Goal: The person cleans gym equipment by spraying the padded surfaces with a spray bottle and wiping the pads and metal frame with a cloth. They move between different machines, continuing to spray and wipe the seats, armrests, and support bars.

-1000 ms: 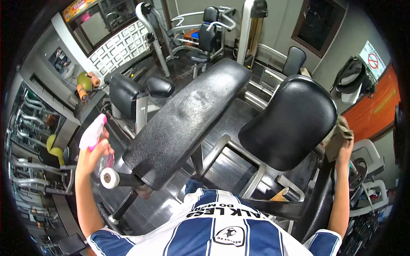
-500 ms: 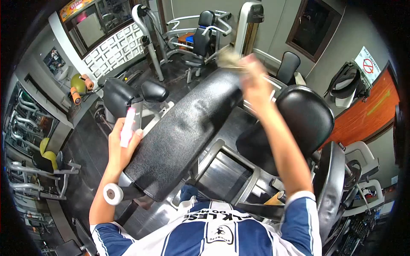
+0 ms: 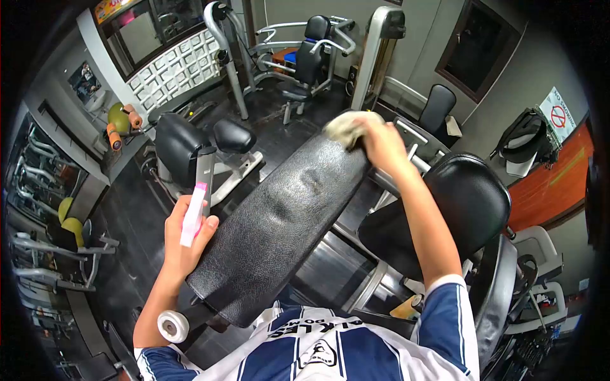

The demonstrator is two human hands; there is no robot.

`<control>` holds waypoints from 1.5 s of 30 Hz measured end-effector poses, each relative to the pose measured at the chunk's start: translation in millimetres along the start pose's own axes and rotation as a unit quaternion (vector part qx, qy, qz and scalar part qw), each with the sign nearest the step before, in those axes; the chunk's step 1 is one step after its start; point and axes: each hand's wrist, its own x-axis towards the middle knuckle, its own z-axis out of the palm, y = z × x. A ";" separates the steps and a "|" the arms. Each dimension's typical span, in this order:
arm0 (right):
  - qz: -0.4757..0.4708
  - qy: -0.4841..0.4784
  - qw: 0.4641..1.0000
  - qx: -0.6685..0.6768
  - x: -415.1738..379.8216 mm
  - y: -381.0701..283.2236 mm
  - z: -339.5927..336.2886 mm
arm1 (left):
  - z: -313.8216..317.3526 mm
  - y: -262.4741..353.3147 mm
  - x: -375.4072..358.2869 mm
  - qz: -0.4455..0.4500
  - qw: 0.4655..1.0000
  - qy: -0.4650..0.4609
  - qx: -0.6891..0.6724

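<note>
A long black padded bench (image 3: 273,209) stretches away in front of me, with dents and shiny patches in its covering. My right hand (image 3: 384,145) is closed on a pale, crumpled cloth (image 3: 348,129) and presses it against the pad's far end. Beside the pad's near left edge, my left hand (image 3: 184,238) grips a white and pink spray bottle (image 3: 193,219). Only the bottle's top shows clearly; the fingers and the viewing angle hide the rest of it.
Right of the bench stands a black rounded seat (image 3: 470,197). A white-capped roller end (image 3: 173,326) sticks out near my left forearm. Another machine's black pads (image 3: 181,146) stand at the left. A black cap (image 3: 518,140) hangs on the right wall.
My right hand has come down with the cloth onto the far end of the pad. The left hand still holds the bottle, and the view has shifted slightly.
</note>
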 end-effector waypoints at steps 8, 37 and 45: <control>-0.215 -0.045 0.972 0.088 -37.1 -126.2 26.9 | 0.4 7.0 1.9 -0.008 0.999 -0.021 0.027; -0.288 -0.070 0.938 0.178 -125.7 -208.5 14.4 | -1.8 -13.8 -0.9 0.006 1.000 0.007 -0.018; -0.095 0.010 0.994 0.054 -77.0 -102.8 7.0 | -7.1 -7.9 -3.9 0.023 0.999 0.022 -0.031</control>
